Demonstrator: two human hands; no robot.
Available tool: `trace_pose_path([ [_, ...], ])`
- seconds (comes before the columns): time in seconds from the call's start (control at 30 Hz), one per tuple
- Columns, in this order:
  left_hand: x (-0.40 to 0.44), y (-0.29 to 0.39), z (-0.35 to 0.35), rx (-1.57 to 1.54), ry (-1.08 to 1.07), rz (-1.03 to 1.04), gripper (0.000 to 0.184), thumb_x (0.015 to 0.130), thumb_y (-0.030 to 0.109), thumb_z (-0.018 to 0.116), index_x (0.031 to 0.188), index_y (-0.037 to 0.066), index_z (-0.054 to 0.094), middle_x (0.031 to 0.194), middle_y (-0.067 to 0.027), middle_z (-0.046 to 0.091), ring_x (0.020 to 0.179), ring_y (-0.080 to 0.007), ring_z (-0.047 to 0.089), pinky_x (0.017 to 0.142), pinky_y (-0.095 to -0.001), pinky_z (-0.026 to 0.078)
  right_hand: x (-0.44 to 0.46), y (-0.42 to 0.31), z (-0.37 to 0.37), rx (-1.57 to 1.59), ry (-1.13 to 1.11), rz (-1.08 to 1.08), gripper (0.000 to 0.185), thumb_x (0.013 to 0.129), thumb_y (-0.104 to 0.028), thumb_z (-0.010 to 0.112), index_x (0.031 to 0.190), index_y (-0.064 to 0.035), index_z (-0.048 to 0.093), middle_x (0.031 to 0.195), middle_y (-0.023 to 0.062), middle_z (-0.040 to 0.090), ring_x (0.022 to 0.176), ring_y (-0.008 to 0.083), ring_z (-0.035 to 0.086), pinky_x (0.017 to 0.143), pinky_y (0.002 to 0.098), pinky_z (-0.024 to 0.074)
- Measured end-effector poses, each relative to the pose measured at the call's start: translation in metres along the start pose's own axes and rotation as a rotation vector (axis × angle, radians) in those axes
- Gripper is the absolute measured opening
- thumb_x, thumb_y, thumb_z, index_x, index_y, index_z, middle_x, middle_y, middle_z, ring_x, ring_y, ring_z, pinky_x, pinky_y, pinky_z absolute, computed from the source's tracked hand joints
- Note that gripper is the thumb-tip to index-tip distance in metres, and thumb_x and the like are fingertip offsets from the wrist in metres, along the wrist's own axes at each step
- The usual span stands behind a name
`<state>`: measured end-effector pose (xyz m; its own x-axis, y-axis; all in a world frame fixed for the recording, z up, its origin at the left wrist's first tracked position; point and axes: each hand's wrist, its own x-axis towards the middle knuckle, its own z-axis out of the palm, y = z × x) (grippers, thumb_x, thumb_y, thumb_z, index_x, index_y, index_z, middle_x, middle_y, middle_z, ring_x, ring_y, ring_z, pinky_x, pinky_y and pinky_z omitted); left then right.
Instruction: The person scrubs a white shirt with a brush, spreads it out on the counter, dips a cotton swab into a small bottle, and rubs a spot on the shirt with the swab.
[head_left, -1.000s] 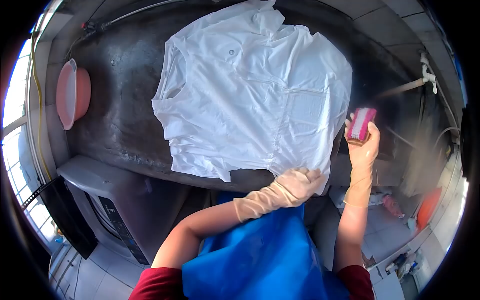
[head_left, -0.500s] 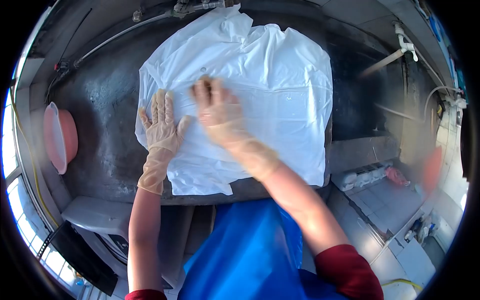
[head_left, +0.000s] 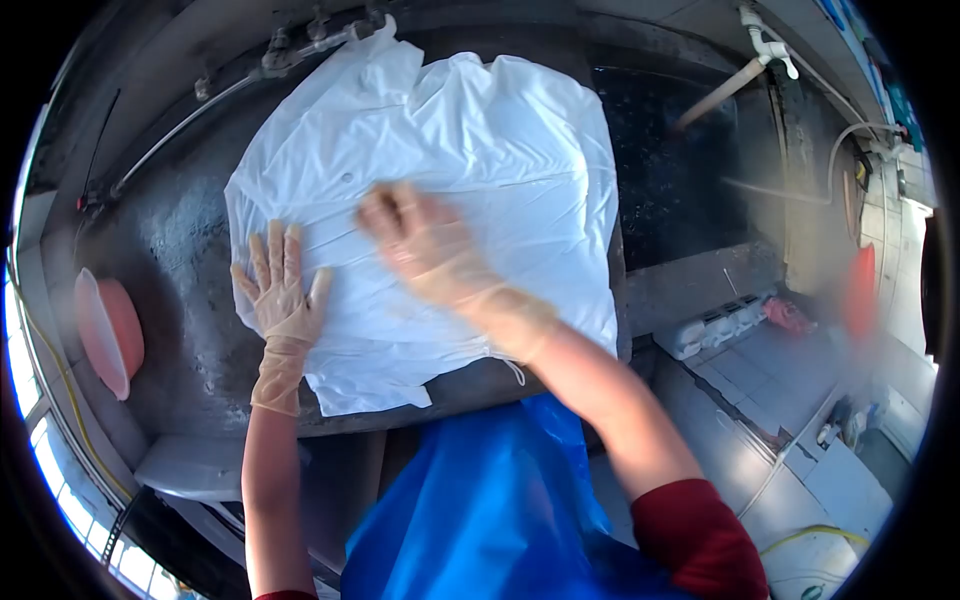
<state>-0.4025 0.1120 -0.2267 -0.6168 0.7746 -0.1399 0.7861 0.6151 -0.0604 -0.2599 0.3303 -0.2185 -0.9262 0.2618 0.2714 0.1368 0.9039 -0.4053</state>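
Observation:
A white garment point(head_left: 520, 130) lies spread and wrinkled over the dark slab, with a small round button-like spot on it. My left hand point(head_left: 285, 290), in a thin translucent glove, rests flat on the garment's left side with fingers spread. Over the middle of the cloth, my gloved right hand point(head_left: 425, 245) is curled and smeared by motion. A small brown thing point(head_left: 378, 212) shows at its fingertips; its kind is too blurred to make out. A pale drawstring loop point(head_left: 512, 372) hangs at the garment's lower edge.
The dark slab point(head_left: 175, 330) has a pink basin point(head_left: 120, 325) at its left. Pipes point(head_left: 270, 65) run along the back. To the right lies a dark water-filled basin point(head_left: 670, 190), with a white tap point(head_left: 775, 50) above it. A blue apron point(head_left: 470, 500) covers my front.
My right hand has shifted slightly over the cloth, still blurred. My left hand stays flat on it. The whole view has swung a little, and the drawstring loop now shows.

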Motion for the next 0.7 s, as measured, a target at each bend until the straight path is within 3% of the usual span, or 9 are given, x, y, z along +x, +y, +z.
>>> trace_pose_path([
  [0.03,0.0,0.001,-0.002,0.014,-0.007,-0.007,0.074,0.099,0.053,0.045,0.161,0.016,0.027,0.168,-0.008,0.022,0.156,-0.0341,0.012,0.121,-0.0613,-0.002,-0.012,0.044,-0.04,-0.05,-0.177,0.235,0.034,0.095,-0.017,0.057,0.127,-0.0079,0.052,0.113,0.0188,0.058,0.1,0.0373,0.061,0.082,0.0523,0.0527],
  [0.07,0.0,0.001,0.0,0.008,-0.004,-0.006,0.074,0.099,0.053,0.045,0.161,0.016,0.027,0.168,-0.008,0.022,0.156,-0.0341,0.012,0.121,-0.0613,-0.002,-0.035,0.097,-0.079,-0.079,-0.132,0.333,0.027,0.099,-0.02,0.055,0.123,-0.0084,0.053,0.109,0.0179,0.059,0.098,0.037,0.062,0.082,0.0521,0.0526],
  [0.17,-0.003,-0.001,0.002,-0.003,0.062,0.037,0.075,0.099,0.054,0.044,0.161,0.016,0.025,0.168,-0.0078,0.022,0.156,-0.0341,0.012,0.121,-0.0609,-0.001,-0.163,0.262,-0.122,-0.523,-0.098,0.443,0.064,0.097,-0.03,0.063,0.152,-0.0082,0.039,0.123,0.0258,0.059,0.103,0.043,0.061,0.093,0.0511,0.0503],
  [0.23,-0.002,0.0,0.004,0.034,0.047,0.027,0.077,0.099,0.055,0.045,0.162,0.015,0.023,0.168,-0.0078,0.023,0.156,-0.0342,0.012,0.121,-0.0608,-0.001,-0.195,0.301,-0.115,-0.403,-0.277,0.983,0.071,0.096,-0.033,0.064,0.155,-0.008,0.034,0.128,0.0292,0.057,0.109,0.0456,0.059,0.097,0.0507,0.0489],
  [0.3,-0.003,-0.005,0.011,0.035,0.097,0.052,0.077,0.099,0.054,0.044,0.162,0.016,0.021,0.168,-0.0076,0.023,0.156,-0.034,0.013,0.122,-0.059,-0.001,-0.218,0.341,-0.065,-0.224,-0.282,0.82,0.074,0.096,-0.033,0.063,0.157,-0.0107,0.028,0.13,0.0302,0.056,0.117,0.0487,0.055,0.1,0.051,0.0481],
  [0.33,-0.002,-0.007,0.01,0.016,0.111,0.069,0.079,0.099,0.053,0.046,0.162,0.014,0.02,0.168,-0.01,0.022,0.156,-0.0344,0.013,0.122,-0.0586,0.0,-0.196,0.325,-0.053,-0.215,-0.366,0.969,0.073,0.097,-0.032,0.06,0.158,-0.0122,0.026,0.13,0.0302,0.055,0.125,0.05,0.05,0.104,0.051,0.047],
  [0.37,-0.003,-0.007,0.009,-0.001,0.119,0.086,0.081,0.098,0.052,0.048,0.162,0.012,0.02,0.168,-0.0125,0.022,0.156,-0.0348,0.014,0.122,-0.0582,0.001,-0.2,0.334,-0.027,-0.216,-0.48,0.912,0.074,0.097,-0.031,0.059,0.16,-0.0147,0.023,0.132,0.0324,0.053,0.128,0.0515,0.048,0.106,0.0517,0.0462],
  [0.57,-0.003,-0.003,0.003,-0.09,0.129,0.002,0.094,0.093,0.054,0.058,0.161,0.004,0.017,0.165,-0.0216,0.023,0.154,-0.037,0.019,0.122,-0.0599,0.004,-0.234,0.369,0.041,-0.304,-0.833,0.836,0.073,0.097,-0.03,0.059,0.158,-0.0092,0.024,0.137,0.0311,0.051,0.128,0.051,0.047,0.107,0.0516,0.0446],
  [0.7,-0.004,-0.001,-0.001,-0.188,0.173,0.004,0.094,0.092,0.053,0.061,0.161,0.005,0.017,0.164,-0.022,0.023,0.154,-0.0371,0.019,0.122,-0.0599,0.005,-0.285,0.393,0.004,-0.294,-0.334,0.644,0.073,0.098,-0.029,0.059,0.158,-0.0055,0.025,0.14,0.0303,0.05,0.128,0.0507,0.047,0.108,0.0515,0.0435],
])
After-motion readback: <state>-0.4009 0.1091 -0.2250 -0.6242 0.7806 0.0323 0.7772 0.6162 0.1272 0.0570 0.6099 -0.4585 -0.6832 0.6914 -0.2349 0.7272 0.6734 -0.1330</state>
